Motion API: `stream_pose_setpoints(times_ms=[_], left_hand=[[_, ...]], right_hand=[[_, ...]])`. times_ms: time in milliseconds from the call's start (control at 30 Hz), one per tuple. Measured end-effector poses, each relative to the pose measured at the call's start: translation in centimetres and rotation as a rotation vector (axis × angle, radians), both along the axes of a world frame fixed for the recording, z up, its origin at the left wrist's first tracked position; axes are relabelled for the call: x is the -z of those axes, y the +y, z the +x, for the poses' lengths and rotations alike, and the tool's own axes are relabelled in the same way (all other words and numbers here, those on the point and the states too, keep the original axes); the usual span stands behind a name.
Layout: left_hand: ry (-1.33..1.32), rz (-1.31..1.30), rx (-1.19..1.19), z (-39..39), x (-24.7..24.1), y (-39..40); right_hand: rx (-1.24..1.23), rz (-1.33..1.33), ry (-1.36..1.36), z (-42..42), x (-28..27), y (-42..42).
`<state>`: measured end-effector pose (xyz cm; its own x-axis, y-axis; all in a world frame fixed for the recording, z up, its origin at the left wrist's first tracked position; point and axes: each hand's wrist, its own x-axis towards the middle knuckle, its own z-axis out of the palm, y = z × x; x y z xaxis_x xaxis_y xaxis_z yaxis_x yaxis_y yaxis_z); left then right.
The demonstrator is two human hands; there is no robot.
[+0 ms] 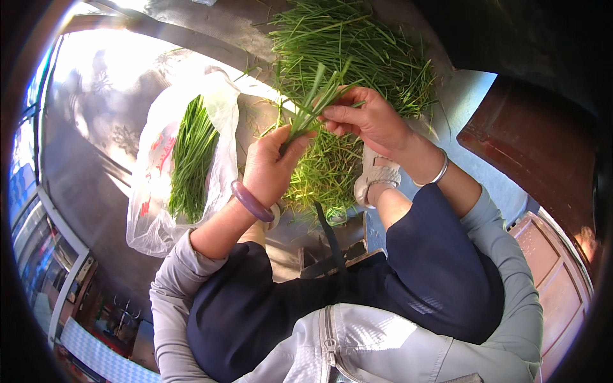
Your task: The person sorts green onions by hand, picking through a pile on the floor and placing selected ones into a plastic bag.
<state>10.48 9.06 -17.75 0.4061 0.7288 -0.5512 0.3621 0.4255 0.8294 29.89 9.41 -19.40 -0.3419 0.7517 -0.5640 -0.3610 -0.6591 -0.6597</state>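
A small bunch of long green stalks [313, 103], probably garlic chives, is gripped near one end in my left hand [270, 165]. My right hand [366, 117] pinches some blades at the bunch's upper part between thumb and fingers. Behind the hands a large loose heap of the same greens [349, 52] lies on the floor. Below them, between my feet, spreads a pile of short, yellowish-green trimmings [325, 177]. To the left, a white plastic bag [225, 110] with red print lies open around an orderly bundle of greens [191, 163].
A sandalled foot [376, 177] stands just right of the trimmings. A brown wooden furniture panel [531, 167] rises at the right. Part of a low wooden frame [335, 263] shows between my legs. A glazed metal-framed structure [62, 258] borders the far left.
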Motion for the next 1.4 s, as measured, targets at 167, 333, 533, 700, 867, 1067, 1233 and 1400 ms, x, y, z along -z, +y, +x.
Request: stream_pose_setpoints(times_ms=[167,333,533,700,867,1067,1233,1400], left_hand=[[-0.080,0.042,-0.116,-0.5,1.0,0.0],[-0.145,-0.253,-0.264,-1.0,-0.1,0.6],[-0.132,-0.189,-0.355,-0.6,-0.5,0.7],[-0.361,-0.396,-0.371,-0.3,-1.7,1.0],[-0.437,-0.459,-0.344,-0.5,-1.3,0.8],[-0.485,-0.528,-0.293,-0.5,-1.2,0.5],[-0.404,-0.538,-0.278,0.3,-1.6,0.2],[-0.443,-0.630,-0.264,0.1,-1.6,0.2]], right_hand=[[0.079,0.018,-0.022,0.8,0.4,0.4],[0.300,0.126,0.155,4.8,-0.3,1.8],[-0.099,0.068,0.152,4.2,-1.2,0.1],[-0.119,-0.099,0.175,0.7,-0.8,-0.9],[-0.096,-0.027,0.026,-0.6,-0.8,-0.6],[0.019,-0.082,-0.054,-2.3,-1.0,-0.7],[0.022,-0.047,-0.105,-2.7,-1.3,-0.5],[0.061,0.191,-0.334,-2.7,-0.7,-0.9]])
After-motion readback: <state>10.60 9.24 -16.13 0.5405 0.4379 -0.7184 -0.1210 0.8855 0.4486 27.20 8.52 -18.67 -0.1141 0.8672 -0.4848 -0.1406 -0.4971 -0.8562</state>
